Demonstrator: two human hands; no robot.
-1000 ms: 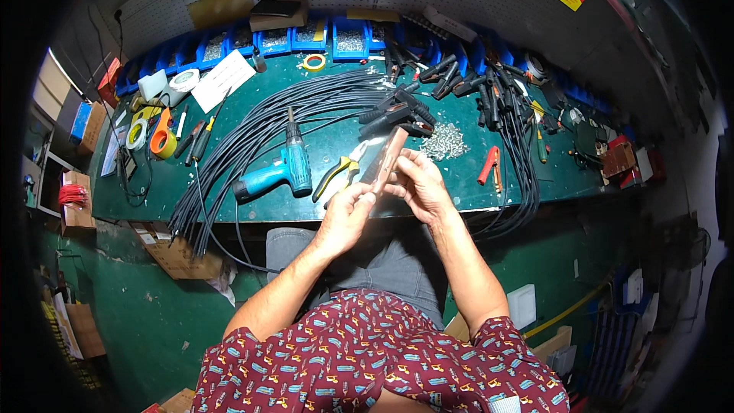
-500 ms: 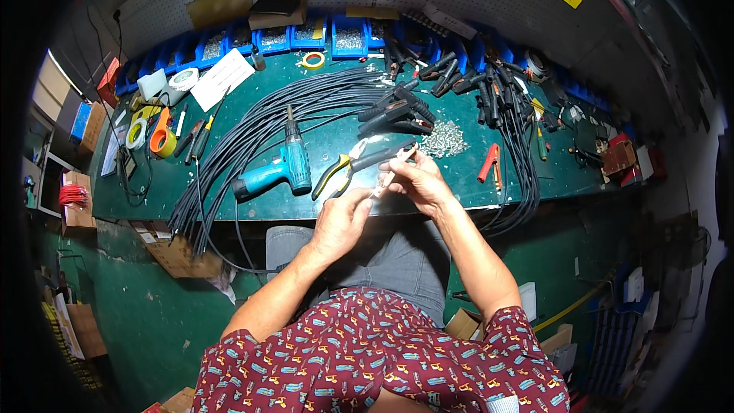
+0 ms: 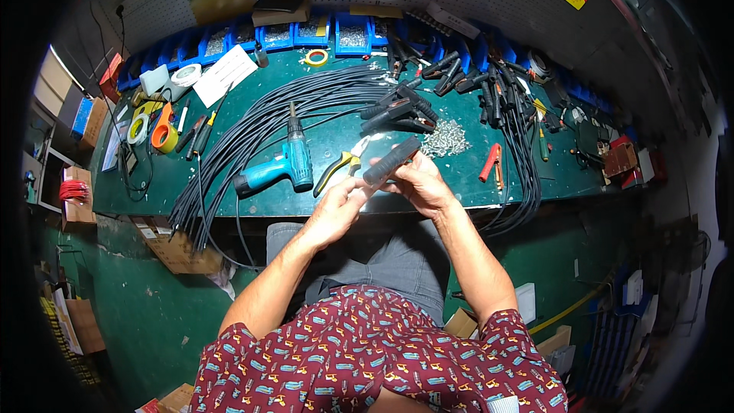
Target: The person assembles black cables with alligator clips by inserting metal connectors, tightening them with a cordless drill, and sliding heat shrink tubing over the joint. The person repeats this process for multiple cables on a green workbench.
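Observation:
Above the bench's near edge, a black ribbed handle [image 3: 392,160] slants between my hands. My right hand [image 3: 423,187] is closed around its right side, fingers curled underneath. Close to the handle's lower left end, my left hand [image 3: 339,205] is closed in a pinch; what its fingertips hold, if anything, is too small and blurred to name. Yellow-and-black pliers [image 3: 340,168] lie just beyond my left hand, jaws pointing away. A teal cordless drill [image 3: 287,167] rests to their left. Small metal screws [image 3: 446,139] form a pile beyond my right hand.
A thick bundle of black cables [image 3: 252,118] curves across the left of the green bench [image 3: 329,130]. Black clamps [image 3: 397,113] lie beyond my hands, with more cables [image 3: 524,164] hanging over the edge at right. Blue bins [image 3: 352,40] line the back.
The black handle, which lay lower and flatter behind my fingers, is now raised and tilted in my right hand. A small pale piece between my fingers is now mostly hidden.

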